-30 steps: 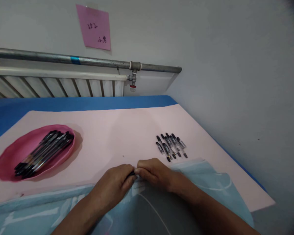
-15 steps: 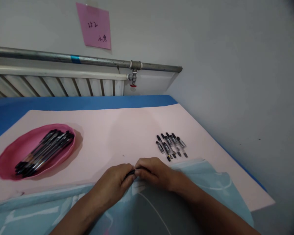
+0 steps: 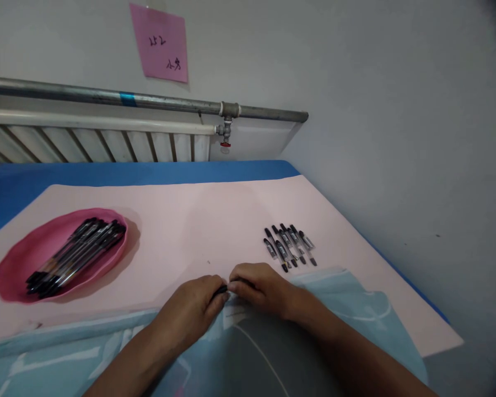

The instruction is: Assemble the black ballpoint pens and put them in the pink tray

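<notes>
My left hand and my right hand meet fingertip to fingertip at the near edge of the pink sheet. Both are closed in a pinch on a short black pen, mostly hidden by my fingers; only a dark stretch shows between them. Beyond my right hand, several clear-barrelled pens with black caps lie in a loose group. To the left, a pink scalloped bowl holds a bundle of pens, clear-barrelled with black ends.
A pale pink sheet covers much of the blue tabletop. Light blue patterned cloth lies along the near edge, under my forearms. Behind are a radiator and a metal pipe; a wall borders the right.
Both hands keep their pinch on the black pen in nearly the same place. My right fingers have shifted slightly, and the pens and bowl lie as before.
</notes>
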Demonstrator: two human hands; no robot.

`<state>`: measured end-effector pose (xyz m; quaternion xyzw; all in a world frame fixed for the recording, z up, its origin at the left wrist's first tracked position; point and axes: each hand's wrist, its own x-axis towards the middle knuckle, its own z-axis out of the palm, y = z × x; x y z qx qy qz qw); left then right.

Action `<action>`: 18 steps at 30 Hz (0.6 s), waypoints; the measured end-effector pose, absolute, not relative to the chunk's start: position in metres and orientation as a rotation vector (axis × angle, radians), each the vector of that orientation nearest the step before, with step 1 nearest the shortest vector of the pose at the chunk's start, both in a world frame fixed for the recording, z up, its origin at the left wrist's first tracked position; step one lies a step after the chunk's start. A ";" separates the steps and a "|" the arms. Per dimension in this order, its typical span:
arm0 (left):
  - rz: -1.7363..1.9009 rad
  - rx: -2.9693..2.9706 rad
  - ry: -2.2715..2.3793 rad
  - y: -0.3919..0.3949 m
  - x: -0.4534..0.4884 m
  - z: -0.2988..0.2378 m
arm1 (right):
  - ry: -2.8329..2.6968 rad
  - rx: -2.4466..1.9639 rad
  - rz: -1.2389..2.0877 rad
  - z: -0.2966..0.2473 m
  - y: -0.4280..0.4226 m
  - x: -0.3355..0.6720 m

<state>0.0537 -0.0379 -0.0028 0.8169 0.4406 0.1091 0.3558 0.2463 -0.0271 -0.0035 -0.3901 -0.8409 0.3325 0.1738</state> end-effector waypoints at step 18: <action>0.224 2.150 1.198 -0.037 0.053 -0.004 | -2.231 -2.116 0.052 0.000 -0.005 0.293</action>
